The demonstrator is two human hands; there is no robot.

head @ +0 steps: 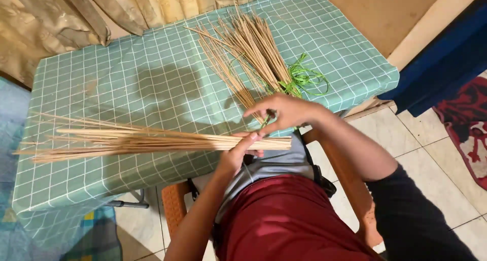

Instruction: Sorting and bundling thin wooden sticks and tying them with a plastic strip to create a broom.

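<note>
You sat bundling thin tan sticks over a green checked tablecloth (pixel 152 78).
Your left hand (pixel 238 152) gripped a long bundle of thin tan sticks (pixel 152 139) lying across the table edge; your right hand (pixel 286 111) pinched a green plastic strip (pixel 304 78) beside a second fanned stick pile (pixel 248 53).

A bench (pixel 127 78) under a green checked cloth stands before beige curtains (pixel 101 7). The floor (pixel 426 154) is pale tile, with a red patterned rug (pixel 469 124) at the right. An orange plastic chair (pixel 175 202) sits beside the bench.
</note>
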